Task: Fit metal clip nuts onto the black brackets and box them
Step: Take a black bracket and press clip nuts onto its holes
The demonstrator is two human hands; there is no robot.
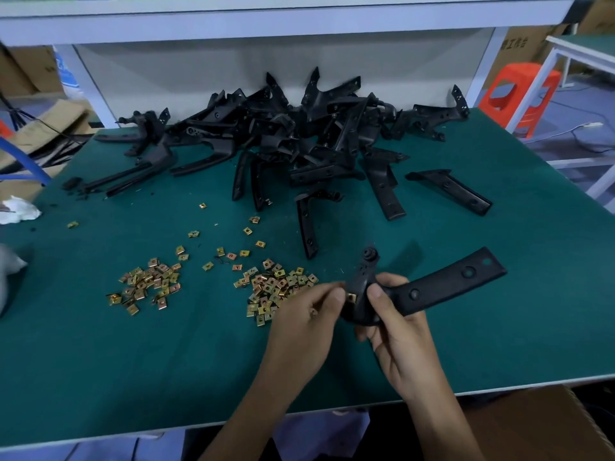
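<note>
Green-matted table (100, 361) under white shelf (266, 21); orange stool (519, 94) far right, cardboard box (532, 427) below near edge. Bracket pile (299, 134) at back, clip nut heaps (146, 284) mid-left. Right hand (399, 337) curled round held bracket (442, 287) above near table; left hand (306, 321) pinching clip nut (352, 297) at its bend.

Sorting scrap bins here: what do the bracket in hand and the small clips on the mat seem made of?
Bracket: probably moulded black plastic, matte with soft sheen; painted metal possible. Clips: metal, yellowish plated finish, shiny glints.
</note>
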